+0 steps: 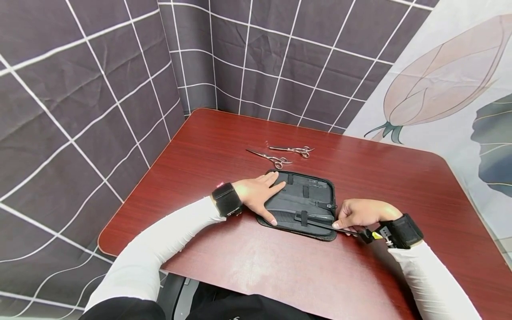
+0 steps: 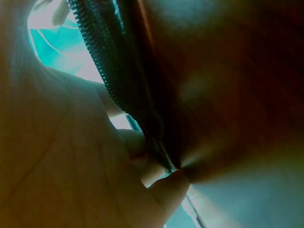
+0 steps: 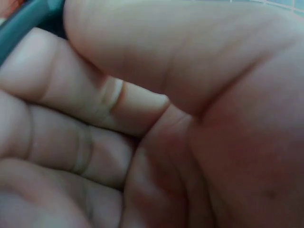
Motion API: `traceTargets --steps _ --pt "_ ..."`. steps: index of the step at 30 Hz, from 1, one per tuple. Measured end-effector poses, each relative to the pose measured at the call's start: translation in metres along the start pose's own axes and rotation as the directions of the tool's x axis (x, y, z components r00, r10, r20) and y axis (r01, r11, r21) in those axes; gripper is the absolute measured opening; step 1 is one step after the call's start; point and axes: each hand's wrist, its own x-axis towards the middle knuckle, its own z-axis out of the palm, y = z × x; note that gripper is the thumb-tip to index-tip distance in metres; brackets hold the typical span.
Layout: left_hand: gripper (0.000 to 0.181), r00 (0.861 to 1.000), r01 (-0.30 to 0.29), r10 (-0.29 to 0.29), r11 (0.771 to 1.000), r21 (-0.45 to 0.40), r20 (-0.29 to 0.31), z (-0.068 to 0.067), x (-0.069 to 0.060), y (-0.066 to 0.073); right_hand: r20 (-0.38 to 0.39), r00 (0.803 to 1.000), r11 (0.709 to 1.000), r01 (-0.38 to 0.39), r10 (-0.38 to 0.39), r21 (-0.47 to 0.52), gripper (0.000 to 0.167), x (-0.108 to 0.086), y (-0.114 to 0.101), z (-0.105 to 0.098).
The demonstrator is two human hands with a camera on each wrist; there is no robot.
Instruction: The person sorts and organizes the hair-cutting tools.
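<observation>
A black zip case (image 1: 296,195) lies unfolded on the table, with loops and a comb (image 1: 282,216) along its near side. My left hand (image 1: 258,193) rests on the case's left part, fingers spread; the left wrist view has its palm (image 2: 61,142) beside the zip edge (image 2: 102,61). At the case's right edge, my right hand (image 1: 362,213) pinches a thin black tool (image 1: 322,225) between thumb and fingers, its far end under a loop. In the right wrist view the curled fingers (image 3: 71,109) hold a dark piece (image 3: 23,28) at upper left.
Two pairs of silver scissors, one (image 1: 272,158) nearer and one (image 1: 294,150) farther, lie beyond the case on the red-brown table (image 1: 192,146). Dark gridded cloth (image 1: 264,53) hangs behind and to the left. A patterned pale cloth (image 1: 444,98) hangs at the right.
</observation>
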Motion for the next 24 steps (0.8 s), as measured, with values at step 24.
traceTargets --steps 24 --pt "0.123 1.0 0.002 -0.002 1.0 -0.003 0.006 0.0001 0.0008 -0.0012 -0.043 0.999 1.0 -0.029 0.029 -0.003 0.045 0.0048 -0.0043 0.0047"
